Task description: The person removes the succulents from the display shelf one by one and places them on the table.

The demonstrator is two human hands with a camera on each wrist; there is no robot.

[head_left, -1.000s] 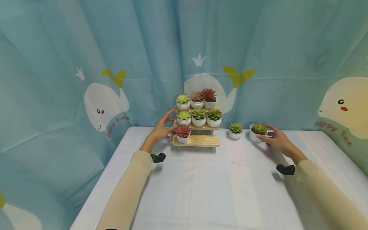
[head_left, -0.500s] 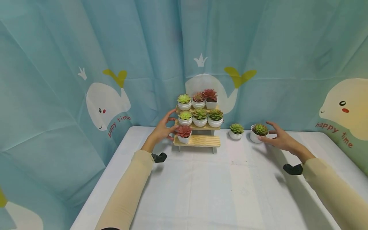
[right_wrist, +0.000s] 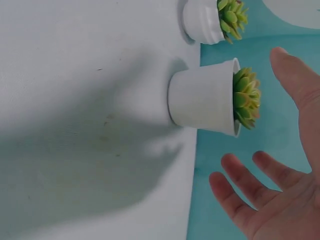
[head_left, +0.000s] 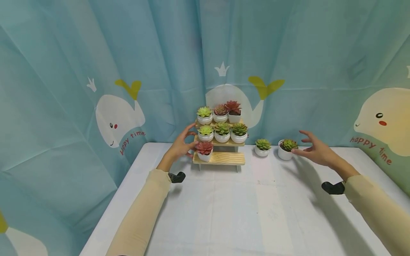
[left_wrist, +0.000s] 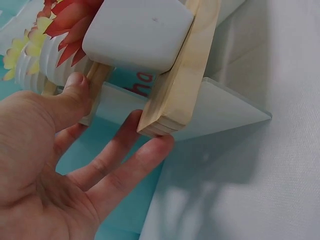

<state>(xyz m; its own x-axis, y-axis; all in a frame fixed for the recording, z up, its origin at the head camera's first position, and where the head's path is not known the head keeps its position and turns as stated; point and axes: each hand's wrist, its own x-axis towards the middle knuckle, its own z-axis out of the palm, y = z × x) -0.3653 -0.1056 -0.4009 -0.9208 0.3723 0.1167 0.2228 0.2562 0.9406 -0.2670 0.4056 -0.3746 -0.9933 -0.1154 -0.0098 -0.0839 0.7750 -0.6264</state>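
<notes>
A three-tier wooden plant stand (head_left: 224,159) holds several small potted succulents in white pots. My left hand (head_left: 178,145) grips its left end: in the left wrist view the thumb lies at the middle board, and two fingertips touch the end of the front board (left_wrist: 172,107). Just above that board's end sits a red succulent (head_left: 204,149) in a squarish pot. Right of the stand, a green succulent (head_left: 262,146) in a rounded pot and another in a taller white pot (right_wrist: 202,97) stand on the table. My right hand (head_left: 315,151) is spread beside the taller pot, holding nothing.
A white cloth covers the table (head_left: 224,213). Behind it hangs a blue curtain (head_left: 173,64) printed with whales, close to the table's back edge. The front board's right part is bare wood.
My right hand has let go of the taller pot, opened its fingers and drawn away to the right. The left hand keeps its place on the stand.
</notes>
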